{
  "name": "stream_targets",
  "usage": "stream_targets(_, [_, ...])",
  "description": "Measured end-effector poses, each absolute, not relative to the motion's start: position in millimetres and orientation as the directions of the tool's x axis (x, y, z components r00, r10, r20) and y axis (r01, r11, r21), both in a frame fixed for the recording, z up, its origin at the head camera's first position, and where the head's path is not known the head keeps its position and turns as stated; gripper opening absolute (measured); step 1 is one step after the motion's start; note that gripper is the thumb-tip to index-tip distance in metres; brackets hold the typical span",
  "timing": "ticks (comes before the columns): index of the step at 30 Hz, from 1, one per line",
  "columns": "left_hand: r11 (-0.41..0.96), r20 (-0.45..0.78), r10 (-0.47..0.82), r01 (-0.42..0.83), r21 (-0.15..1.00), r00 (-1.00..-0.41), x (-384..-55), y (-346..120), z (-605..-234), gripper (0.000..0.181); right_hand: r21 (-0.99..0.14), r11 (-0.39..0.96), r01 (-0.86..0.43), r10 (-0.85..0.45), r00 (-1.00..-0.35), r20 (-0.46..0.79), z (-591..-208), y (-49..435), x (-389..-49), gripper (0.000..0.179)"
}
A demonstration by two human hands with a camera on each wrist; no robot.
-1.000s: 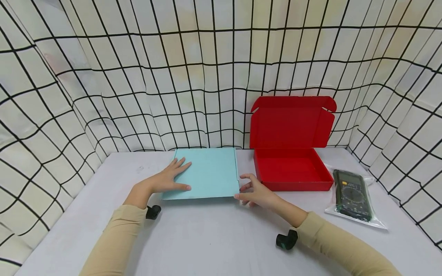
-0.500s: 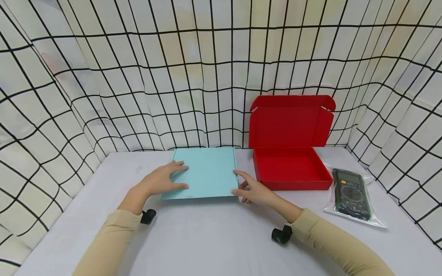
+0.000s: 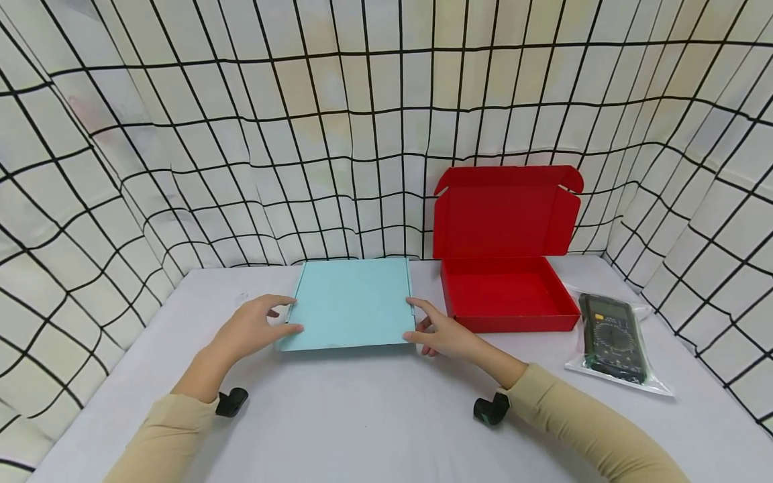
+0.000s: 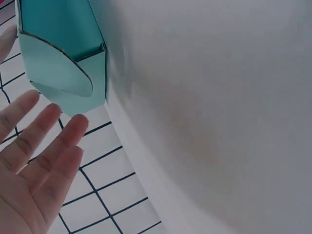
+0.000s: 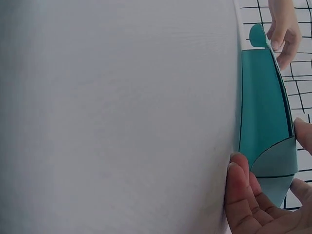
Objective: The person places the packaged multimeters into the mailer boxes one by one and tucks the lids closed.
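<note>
A light blue cardboard box (image 3: 356, 302) lies on the white table with its lid down. In both wrist views its front side stands open, with a rounded side flap (image 4: 58, 68) at the left end and another flap (image 5: 278, 156) at the right end. My left hand (image 3: 249, 327) is at the box's left edge, thumb by the lid, and its other fingers look straight in the left wrist view. My right hand (image 3: 445, 333) holds the right front corner, thumb and forefinger on the lid's edge, the other fingers curled against the side flap.
An open red cardboard box (image 3: 510, 288) stands just right of the blue one, its lid upright against the gridded cloth wall (image 3: 338, 134). Farther right lies a multimeter (image 3: 614, 337) in a clear plastic bag. White cloth covers the table (image 3: 362, 416).
My left hand has slid off the top of the blue lid to its left edge. My right hand has moved from beside the box onto its right edge. The box stays nearly in place.
</note>
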State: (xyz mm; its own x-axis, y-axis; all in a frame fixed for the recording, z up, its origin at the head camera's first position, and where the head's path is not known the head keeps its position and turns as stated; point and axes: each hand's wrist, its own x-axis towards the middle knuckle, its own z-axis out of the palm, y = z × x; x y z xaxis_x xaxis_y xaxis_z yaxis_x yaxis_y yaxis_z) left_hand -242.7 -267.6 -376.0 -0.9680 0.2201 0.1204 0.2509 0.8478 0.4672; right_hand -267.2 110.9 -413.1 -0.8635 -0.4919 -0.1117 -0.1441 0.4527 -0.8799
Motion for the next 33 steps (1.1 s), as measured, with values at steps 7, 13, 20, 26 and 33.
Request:
stream_targets(7, [0.843,0.067,0.181,0.189,0.503,-0.981,-233,-279,-381,0.058,-0.882,0.456,-0.123,-0.485,-0.865,-0.13,-413,111,-268,0.082])
stream_targets(13, [0.817,-0.022,0.166,0.125,0.563,-0.986,-222,-285,-384,0.048,-0.88,0.459,-0.12,-0.492,-0.86,-0.139,-412,111,-269,0.083])
stream_targets(20, [0.791,-0.01,0.217,0.17,0.588,-0.976,-218,-287,-384,0.058,-0.878,0.461,-0.131,-0.497,-0.857,-0.133,-411,111,-269,0.082])
stream_targets(26, [0.784,-0.008,0.238,0.187,0.592,-0.971,-220,-287,-385,0.057,-0.874,0.466,-0.134,-0.498,-0.857,-0.134,-410,111,-268,0.082])
stream_targets(33, [0.771,-0.017,0.264,0.2,0.604,-0.964,-222,-285,-387,0.053,-0.873,0.468,-0.138,-0.5,-0.856,-0.133,-410,111,-268,0.082])
